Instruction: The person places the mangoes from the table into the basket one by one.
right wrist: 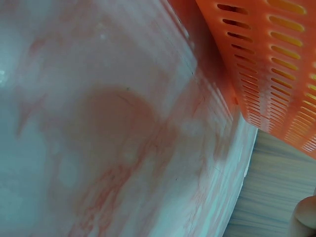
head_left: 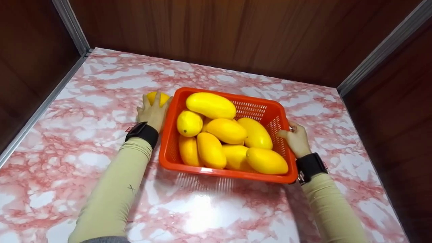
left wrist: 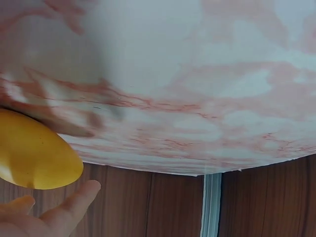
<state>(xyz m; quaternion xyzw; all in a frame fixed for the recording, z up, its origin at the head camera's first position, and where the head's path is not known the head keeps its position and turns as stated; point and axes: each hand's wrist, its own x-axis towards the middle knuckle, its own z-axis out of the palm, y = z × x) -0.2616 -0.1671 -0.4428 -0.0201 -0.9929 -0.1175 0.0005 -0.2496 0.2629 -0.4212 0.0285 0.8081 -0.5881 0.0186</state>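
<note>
An orange-red plastic basket (head_left: 207, 170) with slotted sides holds several yellow mangoes (head_left: 226, 131). My right hand (head_left: 297, 138) grips its right rim, with the thumb over the edge. The slotted side of the basket fills the upper right of the right wrist view, where only a fingertip (right wrist: 307, 213) shows. Just left of the basket, my left hand (head_left: 152, 113) has its spread fingers around a single mango (left wrist: 37, 153). Whether that mango touches the table cannot be made out.
A table top (head_left: 91, 162) with a red and white marbled pattern lies beneath everything. Dark brown wood panels (head_left: 209, 37) stand behind it and on both sides, with grey metal strips (head_left: 381, 47) at the corners.
</note>
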